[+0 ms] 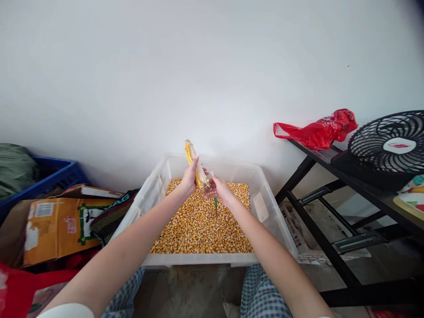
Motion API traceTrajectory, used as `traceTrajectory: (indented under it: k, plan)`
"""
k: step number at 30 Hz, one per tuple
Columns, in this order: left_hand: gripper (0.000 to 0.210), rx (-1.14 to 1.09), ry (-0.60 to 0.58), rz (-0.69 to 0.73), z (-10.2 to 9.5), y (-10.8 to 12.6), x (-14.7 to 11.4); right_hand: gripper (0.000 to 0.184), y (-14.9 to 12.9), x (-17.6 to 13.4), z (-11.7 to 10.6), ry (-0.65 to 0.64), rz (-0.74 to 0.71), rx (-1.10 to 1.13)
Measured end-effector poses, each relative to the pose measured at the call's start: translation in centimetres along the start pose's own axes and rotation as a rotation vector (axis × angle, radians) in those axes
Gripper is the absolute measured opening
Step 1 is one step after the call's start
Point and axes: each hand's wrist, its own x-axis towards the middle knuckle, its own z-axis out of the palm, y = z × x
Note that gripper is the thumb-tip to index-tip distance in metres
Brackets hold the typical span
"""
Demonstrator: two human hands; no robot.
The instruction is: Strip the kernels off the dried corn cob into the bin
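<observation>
My left hand point(191, 176) is wrapped round a partly shelled corn cob point(196, 165), tilted above the bin. Yellow kernels remain along the cob's left side, while the side facing right is bare and pale. Close to the cob's lower end is my right hand point(221, 190), thumb and fingers apart; whether its fingertips touch the cob is hard to tell. Beneath them, loose corn kernels point(202, 229) cover the bottom of a translucent plastic bin point(274, 216). A slim tool with a green handle point(216, 203) stands in the kernels just below my right hand.
A white wall rises behind the bin. At right, a black table point(318, 159) bears a red plastic bag point(323, 130) and a black fan point(391, 143). Cardboard boxes point(62, 227) and a blue crate point(62, 172) crowd the left side.
</observation>
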Motion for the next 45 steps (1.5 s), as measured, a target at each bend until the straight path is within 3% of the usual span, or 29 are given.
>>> traceTrajectory:
  k: [5,10,16,20,23,27,29,34,36,41,45]
  plan:
    - [0.050,0.074,0.009,0.096,0.1,-0.2,0.1,0.040,0.5,0.4,0.2,-0.003,-0.152,-0.188]
    - [0.052,0.041,-0.003,0.052,0.1,-0.3,0.1,0.033,1.3,1.0,0.3,0.051,-0.151,-0.068]
    - [0.060,0.014,-0.081,0.024,0.4,0.2,-0.1,0.037,1.2,1.3,-0.3,0.156,-0.278,-0.174]
    - [0.055,0.055,-0.106,0.093,0.5,0.1,-0.1,0.048,0.4,0.6,0.1,0.033,-0.191,-0.090]
    - [0.054,0.137,-0.078,0.140,0.5,-0.3,0.1,0.044,-0.1,0.0,0.5,-0.065,-0.146,-0.103]
    - [0.057,0.231,-0.106,0.094,0.6,-0.4,-0.1,0.041,-0.3,-0.3,0.2,-0.113,-0.150,-0.136]
    - [0.056,0.275,-0.148,0.070,0.8,-0.3,-0.5,0.047,-0.6,0.1,-0.4,-0.015,-0.156,-0.147]
    - [0.054,0.483,-0.212,0.147,0.8,-0.2,-1.5,0.052,-2.1,1.0,-3.2,0.470,-0.334,0.050]
    - [0.054,0.643,-0.267,0.201,0.7,-0.4,-1.7,0.048,-2.9,1.0,-4.2,0.526,-0.373,0.173]
    - [0.049,1.010,-0.336,0.354,0.4,-1.3,-1.8,0.042,-3.9,0.8,-5.0,0.330,-0.354,0.255]
    - [0.050,1.036,-0.395,0.339,0.3,-1.5,-1.7,0.033,-3.5,0.8,-4.5,0.208,-0.363,0.208]
